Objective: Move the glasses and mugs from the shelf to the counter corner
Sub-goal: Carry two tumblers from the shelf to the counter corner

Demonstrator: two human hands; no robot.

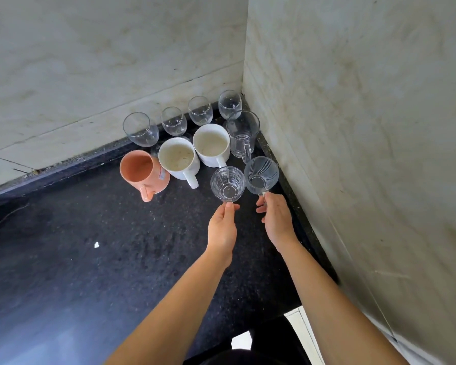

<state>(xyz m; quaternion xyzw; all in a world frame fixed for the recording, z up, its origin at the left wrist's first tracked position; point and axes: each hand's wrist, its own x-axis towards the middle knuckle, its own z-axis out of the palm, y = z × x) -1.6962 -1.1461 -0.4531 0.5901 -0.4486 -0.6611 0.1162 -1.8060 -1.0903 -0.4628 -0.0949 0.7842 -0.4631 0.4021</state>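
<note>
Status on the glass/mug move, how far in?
Done: four round glasses, a glass mug, two white mugs and an orange mug stand in the counter corner. In hand: left hand at a ribbed glass, right hand at a swirl glass, both at the cluster's edge. Left: unknown, shelf not in view.

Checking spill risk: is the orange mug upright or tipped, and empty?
Upright and empty: the orange mug stands on the dark counter, mouth up, its bare inner wall and bottom visible.

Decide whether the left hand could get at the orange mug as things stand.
Probably yes, once it lets go. The left hand is at a ribbed glass; bare counter lies between it and the orange mug, handle facing the person.
</note>
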